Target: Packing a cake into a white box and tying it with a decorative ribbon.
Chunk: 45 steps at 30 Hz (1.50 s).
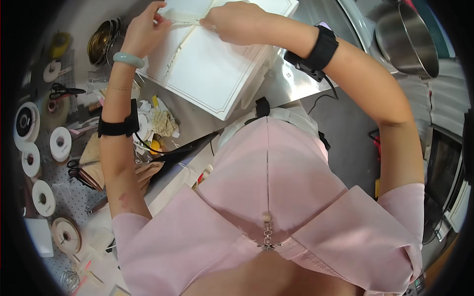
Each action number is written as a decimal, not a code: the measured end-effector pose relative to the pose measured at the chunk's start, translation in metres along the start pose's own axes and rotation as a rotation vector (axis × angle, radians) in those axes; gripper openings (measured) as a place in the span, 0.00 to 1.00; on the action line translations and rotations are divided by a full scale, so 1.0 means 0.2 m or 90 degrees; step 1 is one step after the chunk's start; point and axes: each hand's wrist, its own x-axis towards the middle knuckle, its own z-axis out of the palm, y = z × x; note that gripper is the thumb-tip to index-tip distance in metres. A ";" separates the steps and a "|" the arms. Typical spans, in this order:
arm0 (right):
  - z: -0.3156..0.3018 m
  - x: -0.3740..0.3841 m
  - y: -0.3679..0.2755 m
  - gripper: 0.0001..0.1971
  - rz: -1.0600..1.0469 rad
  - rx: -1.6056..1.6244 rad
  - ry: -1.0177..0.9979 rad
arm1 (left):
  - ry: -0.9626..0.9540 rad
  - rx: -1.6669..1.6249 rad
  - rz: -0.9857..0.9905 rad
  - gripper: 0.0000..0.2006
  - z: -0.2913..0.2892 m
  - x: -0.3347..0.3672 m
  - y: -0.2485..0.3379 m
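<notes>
A white box (210,71) with a thin printed border on its lid stands on a metal worktop. A pale, narrow ribbon (178,48) crosses the lid. At the box's far left edge, the bent fingers of my left hand (144,30) pinch the ribbon. My right hand (236,22) lies over the lid, its fingers closed on the ribbon close to where its strands meet. A short stretch of ribbon runs between the two hands. My right fingertips are partly hidden.
Ribbon spools (60,144) and black-handled scissors (65,92) hang on a pegboard at the left. A large steel bowl (407,39) is at the far right. Crumpled paper (164,120) lies left of the box on the metal worktop (295,79).
</notes>
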 end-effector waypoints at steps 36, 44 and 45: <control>1.00 -0.56 0.30 0.07 0.320 0.242 0.279 | 0.194 -0.233 -0.058 0.10 0.19 -0.06 0.27; 0.83 -0.62 0.42 0.07 0.310 0.348 0.233 | 0.216 -0.190 0.011 0.09 0.21 -0.02 0.24; 0.76 -0.65 0.48 0.07 0.331 0.336 0.257 | 0.220 -0.184 0.018 0.08 0.20 -0.01 0.23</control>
